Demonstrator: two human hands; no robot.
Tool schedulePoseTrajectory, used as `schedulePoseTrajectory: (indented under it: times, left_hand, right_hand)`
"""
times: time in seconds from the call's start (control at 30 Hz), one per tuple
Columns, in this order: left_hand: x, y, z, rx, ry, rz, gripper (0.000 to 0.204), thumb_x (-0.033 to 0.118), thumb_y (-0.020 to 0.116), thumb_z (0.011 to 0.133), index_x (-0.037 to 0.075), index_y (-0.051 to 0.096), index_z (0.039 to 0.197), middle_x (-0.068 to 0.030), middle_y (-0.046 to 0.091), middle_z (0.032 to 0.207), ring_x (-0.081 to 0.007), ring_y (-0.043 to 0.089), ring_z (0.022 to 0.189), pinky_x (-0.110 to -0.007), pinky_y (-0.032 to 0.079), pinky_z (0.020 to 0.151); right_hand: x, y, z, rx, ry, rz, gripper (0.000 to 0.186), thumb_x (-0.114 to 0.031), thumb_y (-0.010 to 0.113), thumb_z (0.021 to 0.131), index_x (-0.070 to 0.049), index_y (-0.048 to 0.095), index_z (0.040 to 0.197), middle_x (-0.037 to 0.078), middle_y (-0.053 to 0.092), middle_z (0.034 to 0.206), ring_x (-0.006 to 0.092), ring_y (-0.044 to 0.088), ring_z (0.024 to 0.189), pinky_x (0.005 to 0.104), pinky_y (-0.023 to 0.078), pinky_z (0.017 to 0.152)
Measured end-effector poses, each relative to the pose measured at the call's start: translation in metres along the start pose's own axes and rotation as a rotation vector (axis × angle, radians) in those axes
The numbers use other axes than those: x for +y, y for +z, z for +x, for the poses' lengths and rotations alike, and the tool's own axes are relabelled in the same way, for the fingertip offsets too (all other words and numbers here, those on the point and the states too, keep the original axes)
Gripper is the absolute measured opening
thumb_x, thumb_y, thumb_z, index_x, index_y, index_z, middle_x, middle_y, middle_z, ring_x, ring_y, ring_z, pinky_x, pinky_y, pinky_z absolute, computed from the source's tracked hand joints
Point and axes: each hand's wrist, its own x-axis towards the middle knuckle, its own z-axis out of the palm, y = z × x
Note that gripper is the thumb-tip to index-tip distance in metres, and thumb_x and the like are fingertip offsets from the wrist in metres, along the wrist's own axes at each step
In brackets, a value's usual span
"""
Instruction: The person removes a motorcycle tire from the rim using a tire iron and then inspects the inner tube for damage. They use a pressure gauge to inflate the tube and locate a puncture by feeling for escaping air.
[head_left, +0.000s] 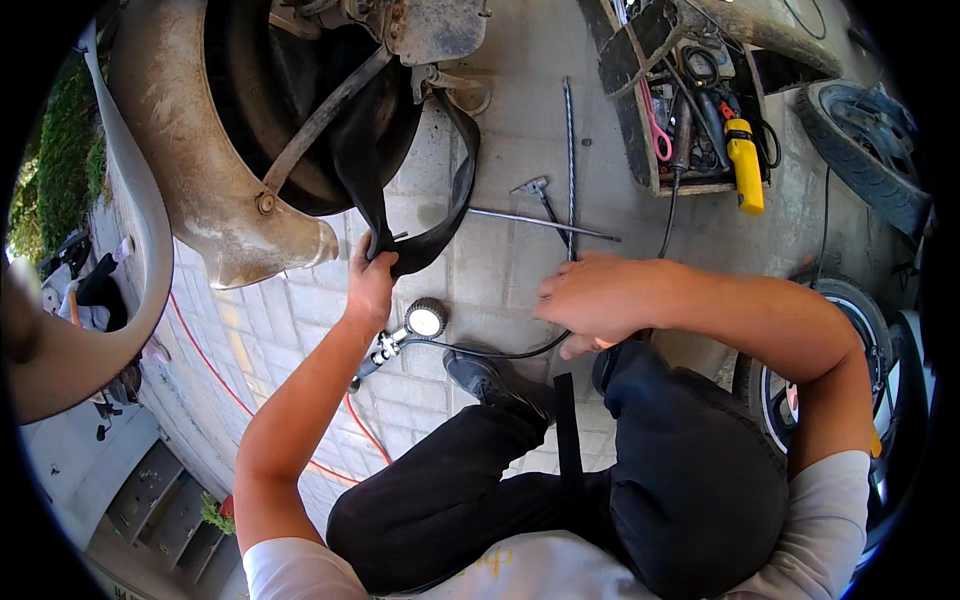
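Note:
My left hand [372,285] is closed round the lower part of a black rubber inner tube [432,248], which hangs in a loop out of the wheel [290,110]. Just below that hand is a tyre inflator with a round white dial gauge [426,318]. Its black air hose [485,353] curves right and passes between the thumb and curled fingers of my right hand [610,297], which grips it. The hose's end is hidden behind this hand. A hammer [540,195], a twisted metal rod [570,150] and a thin straight bar [540,224] lie on the paving beyond.
At the upper right, an open tool box [660,188] holds several tools, including a yellow-bodied one [744,165]. Loose wheels [865,150] lie on the right. A dirty mudguard [170,130] overhangs the wheel. A red hose [215,365] crosses the paving at left.

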Motion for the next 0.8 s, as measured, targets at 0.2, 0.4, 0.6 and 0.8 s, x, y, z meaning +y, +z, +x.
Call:
schedulePoseTrajectory:
  times: [0.2,0.4,0.6,0.8]
  left_hand:
    - [0.013,0.019,-0.001,-0.492,-0.039,-0.679,0.059,0.004,0.041,0.088,0.003,0.032,0.146,-0.0177,0.039,0.149,-0.0291,0.048,0.126,-0.042,0.039,0.105]
    - [-0.024,0.029,0.016,-0.476,-0.014,-0.731,0.04,0.009,0.046,0.093,-0.001,0.049,0.132,-0.0128,0.055,0.132,-0.0256,0.05,0.125,-0.042,0.036,0.11]
    - [-0.008,0.047,0.015,-0.546,-0.021,-0.689,0.029,0.005,0.051,0.095,0.0,0.054,0.124,-0.0107,0.059,0.123,-0.0224,0.055,0.116,-0.039,0.039,0.105]
    - [-0.012,0.034,0.007,-0.52,0.071,-0.683,0.026,0.0,0.052,0.094,0.001,0.057,0.119,-0.0101,0.063,0.115,-0.0217,0.058,0.109,-0.037,0.042,0.103]
  right_hand:
    - [-0.015,-0.011,-0.079,0.091,0.183,0.416,0.049,-0.044,0.064,0.088,-0.003,0.062,0.115,0.017,0.066,0.107,0.0346,0.061,0.108,0.047,0.05,0.086]
    - [0.013,-0.002,-0.073,0.211,0.28,0.088,0.041,-0.038,0.064,0.088,-0.002,0.064,0.108,0.018,0.066,0.102,0.0377,0.062,0.098,0.0448,0.05,0.085]
    - [0.051,0.012,0.073,0.989,0.102,0.477,0.048,-0.027,0.075,0.082,-0.002,0.061,0.12,0.014,0.068,0.101,0.0244,0.064,0.074,0.0383,0.05,0.066]
    - [0.02,0.018,0.124,1.292,-0.023,0.733,0.04,-0.023,0.078,0.08,-0.002,0.067,0.113,0.009,0.069,0.089,0.0136,0.056,0.066,0.0288,0.047,0.062]
